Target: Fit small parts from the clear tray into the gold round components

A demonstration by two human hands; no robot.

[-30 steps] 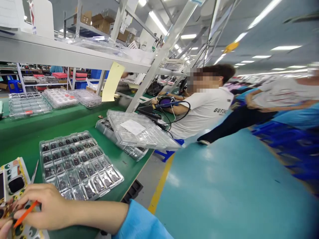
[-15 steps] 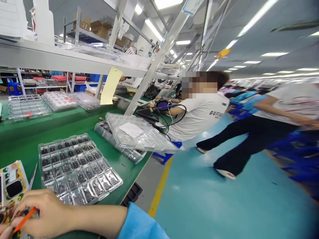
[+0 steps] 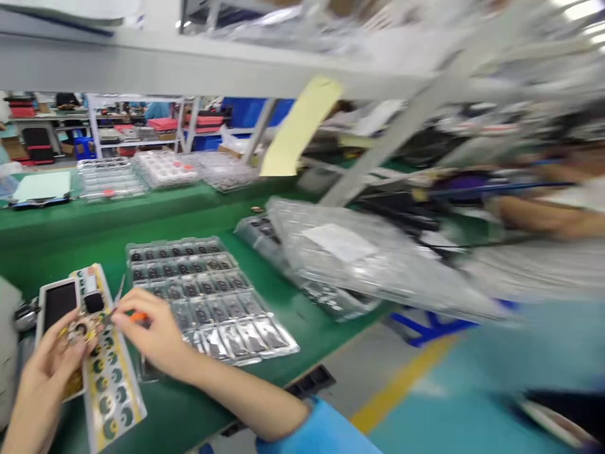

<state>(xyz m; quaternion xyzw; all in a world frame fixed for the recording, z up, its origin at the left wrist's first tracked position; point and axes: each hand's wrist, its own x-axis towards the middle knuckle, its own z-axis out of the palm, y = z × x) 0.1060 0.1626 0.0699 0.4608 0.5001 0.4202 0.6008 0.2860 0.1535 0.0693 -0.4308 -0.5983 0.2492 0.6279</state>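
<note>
My left hand (image 3: 50, 362) is closed around a small gold-coloured part with a round dark centre (image 3: 81, 329). Between the fingers of my right hand (image 3: 158, 328) is an orange pointed stick (image 3: 138, 316), its tip close to that part. Beneath both hands lie a yellow-edged sheet with rows of round dark stickers (image 3: 108, 391) and a white-framed dark panel (image 3: 60, 302). A black square watch-like piece (image 3: 94, 302) rests at the sheet's top. Thin metal tweezers (image 3: 120, 290) stand out beyond my right fingers, partly hidden. Just right of them sits a clear compartment tray (image 3: 208, 290) of dark parts.
Stacked clear trays in plastic wrap (image 3: 331, 252) jut over the bench's right edge. A yellow paper strip (image 3: 300, 129) hangs from the shelf (image 3: 189, 66) above. More trays (image 3: 165, 169) stand along the back, beside a clipboard (image 3: 42, 187). At right, a co-worker's arm (image 3: 543, 214) is blurred.
The view has swung left and down, blurring the right side. My left hand and the gold-coloured part have come fully into view. My right hand still holds the orange stick.
</note>
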